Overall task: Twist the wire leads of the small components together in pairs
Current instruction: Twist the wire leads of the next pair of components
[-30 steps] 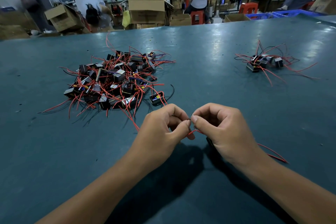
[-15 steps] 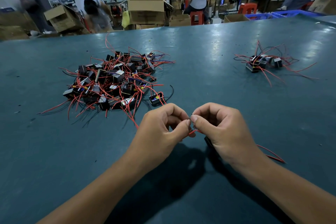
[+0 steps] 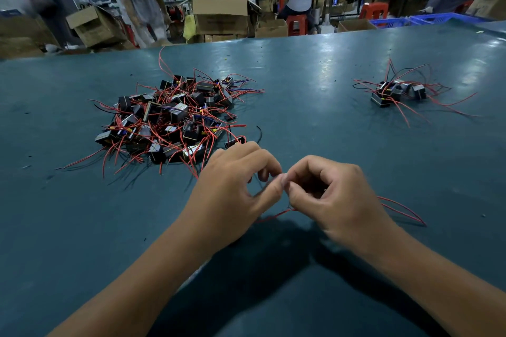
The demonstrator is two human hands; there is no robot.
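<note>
Teal worktop carries a big heap of parts at left — a smaller bunch far right. Near the front edge, left hand and right hand meet, fingers pinching what seems a red wire between them.

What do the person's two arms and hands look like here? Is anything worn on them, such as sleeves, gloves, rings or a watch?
Both forearms are bare as far as the picture shows: no sleeve reaches into view. The left hand and the right hand wear no gloves. No ring, watch, bracelet or marking is visible on the fingers or wrists. The fingernails that show look short and unpainted.
</note>
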